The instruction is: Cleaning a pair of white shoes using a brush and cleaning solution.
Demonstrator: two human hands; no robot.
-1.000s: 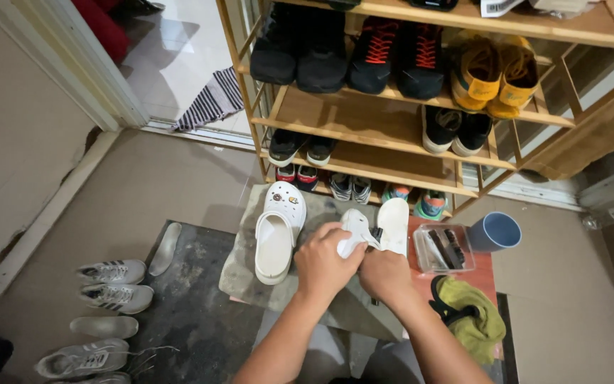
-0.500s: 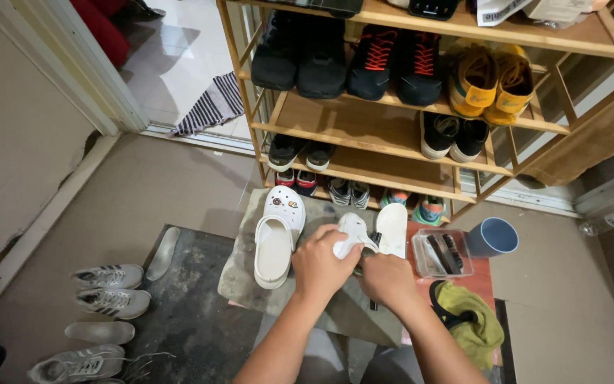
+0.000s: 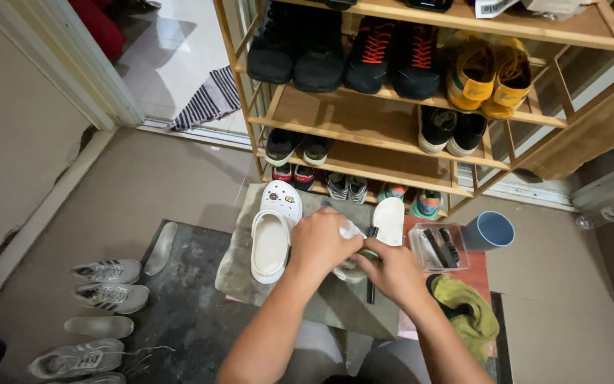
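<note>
Entryway floor, grey mat [image 3: 239, 274] in front of a wooden shoe rack [image 3: 364, 117]. Left hand [image 3: 319, 243] fingers curled around a white cloth [image 3: 352, 230]. Right hand [image 3: 391, 270] grips a white clog [image 3: 386, 222]. A second clog [image 3: 273, 231] lies just left.

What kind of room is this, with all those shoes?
It looks like a home entryway or shoe corner. A wooden shoe rack full of shoes stands by a doorway, grey sneakers sit on the floor, and the left hand and right hand hold a white clog on a mat.
</note>
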